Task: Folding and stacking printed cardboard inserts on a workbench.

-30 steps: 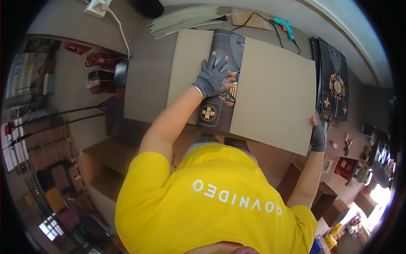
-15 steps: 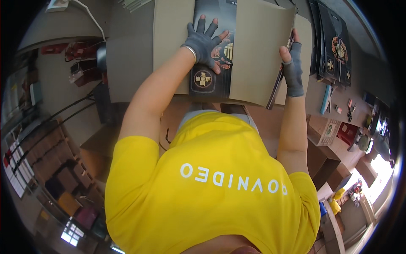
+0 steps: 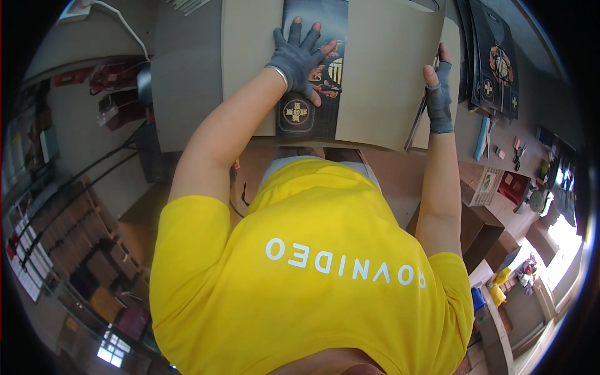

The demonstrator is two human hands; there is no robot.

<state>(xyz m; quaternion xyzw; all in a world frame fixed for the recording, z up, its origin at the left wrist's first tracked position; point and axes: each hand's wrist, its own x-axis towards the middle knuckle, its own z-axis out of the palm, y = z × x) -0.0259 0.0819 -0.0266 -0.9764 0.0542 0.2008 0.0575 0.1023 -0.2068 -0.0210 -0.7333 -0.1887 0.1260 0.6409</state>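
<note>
Under my left hand [image 3: 299,61], in a grey fingerless glove, lies a dark panel [image 3: 309,125] printed with gold and orange ornaments. The fingers are spread and the palm rests flat on it. The panel runs down the middle of a wide tan cardboard sheet [image 3: 381,81], whose kind I cannot tell further. My right hand [image 3: 439,94], gloved alike, is at the sheet's raised right edge. Its thumb is on the near face and the fingers are partly hidden behind, closed round the edge. A dark printed underside shows along that edge.
To the right lies a stack of dark printed folded bags [image 3: 497,69]. Near it are a blue strip-shaped tool [image 3: 482,137], a small pink block [image 3: 500,152] and scissors [image 3: 518,159]. A white cable [image 3: 128,22] hangs at the upper left. Open brown cartons [image 3: 481,231] stand lower right.
My right hand has shifted a little to the right, drawing the sheet's raised edge outward and flatter. The left hand stays spread on the dark panel.
</note>
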